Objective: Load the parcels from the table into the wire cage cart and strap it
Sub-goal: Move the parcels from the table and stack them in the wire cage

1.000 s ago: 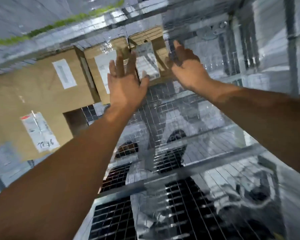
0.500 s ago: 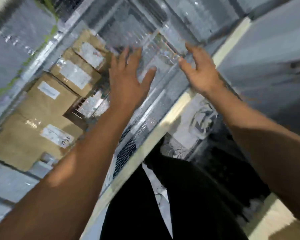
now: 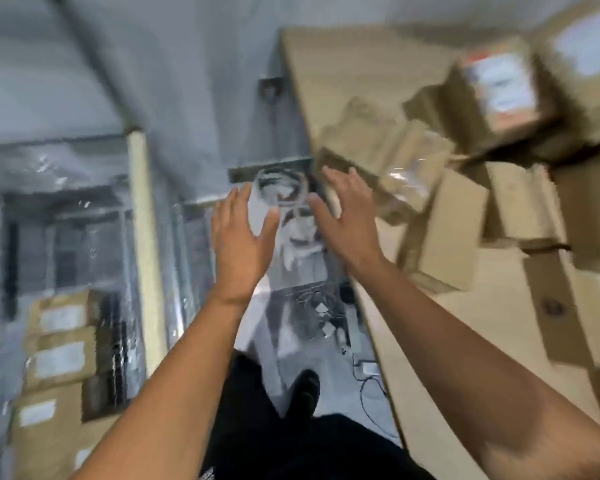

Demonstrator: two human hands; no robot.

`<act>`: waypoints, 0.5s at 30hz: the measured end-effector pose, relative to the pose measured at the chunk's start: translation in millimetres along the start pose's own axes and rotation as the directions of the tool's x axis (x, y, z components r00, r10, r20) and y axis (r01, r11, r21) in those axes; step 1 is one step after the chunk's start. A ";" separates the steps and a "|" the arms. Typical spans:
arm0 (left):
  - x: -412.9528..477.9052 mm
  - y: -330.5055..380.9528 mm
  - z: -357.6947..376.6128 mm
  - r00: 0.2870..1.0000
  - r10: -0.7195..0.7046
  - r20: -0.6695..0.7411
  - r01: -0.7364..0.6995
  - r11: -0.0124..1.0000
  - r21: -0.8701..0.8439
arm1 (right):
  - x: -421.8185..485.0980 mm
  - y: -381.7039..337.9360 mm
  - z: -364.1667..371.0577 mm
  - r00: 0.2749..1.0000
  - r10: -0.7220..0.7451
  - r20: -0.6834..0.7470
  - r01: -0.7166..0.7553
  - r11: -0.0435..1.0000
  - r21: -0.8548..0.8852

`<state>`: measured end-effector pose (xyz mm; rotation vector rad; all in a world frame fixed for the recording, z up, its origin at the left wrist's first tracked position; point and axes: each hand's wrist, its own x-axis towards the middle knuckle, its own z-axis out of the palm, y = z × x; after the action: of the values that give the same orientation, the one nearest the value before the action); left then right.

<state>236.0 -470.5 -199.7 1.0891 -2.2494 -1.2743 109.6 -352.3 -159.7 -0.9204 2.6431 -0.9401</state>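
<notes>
Both arms reach forward between the cart and the table. My left hand [image 3: 240, 237] is spread open in the air and holds nothing. My right hand [image 3: 343, 216] is also open and empty, its fingertips near the table's left edge. The wire cage cart [image 3: 146, 237] stands at the left, with several labelled brown parcels [image 3: 58, 344] stacked inside it. On the wooden table [image 3: 423, 368] at the right lie several more cardboard parcels [image 3: 444, 230], one with an orange-edged label [image 3: 499, 88]. The frame is blurred.
Grey floor runs between cart and table, with a coiled cable [image 3: 279, 187] ahead and loose wires [image 3: 368, 379] by the table's foot. My dark trousers and shoe [image 3: 305, 389] show at the bottom middle.
My view has swung right, from inside the cart to the table. Both hands have come away from the parcels in the cart and now hover open over the floor near the table's edge.
</notes>
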 end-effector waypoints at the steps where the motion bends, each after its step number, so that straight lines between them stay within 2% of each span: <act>1: -10.2 26.0 19.9 0.999 0.045 0.026 -0.044 0.999 -0.018 | -12.8 17.4 -32.4 0.997 0.015 -0.072 -0.014 1.000 0.013; 3: -32.9 74.4 63.0 0.988 0.126 0.086 -0.122 0.991 -0.059 | -42.6 56.0 -93.0 0.974 0.089 -0.207 -0.080 0.995 0.053; 5: -56.8 116.1 105.4 0.968 0.178 0.176 -0.165 0.982 -0.088 | -76.5 96.7 -143.2 0.941 0.184 -0.284 -0.170 0.983 0.073; 10: -107.2 184.2 187.5 0.875 0.317 0.367 -0.295 0.948 -0.117 | -152.1 188.5 -222.5 0.829 0.422 -0.368 -0.403 0.906 0.131; 15: -117.3 212.8 237.5 0.800 0.341 0.494 -0.343 0.935 -0.089 | -182.9 240.0 -248.8 0.692 0.587 -0.420 -0.538 0.808 0.242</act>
<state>71.2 -179.1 -141.5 0.3219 -2.6570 -1.5154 44.8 31.4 -120.2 0.2237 2.9298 -1.2181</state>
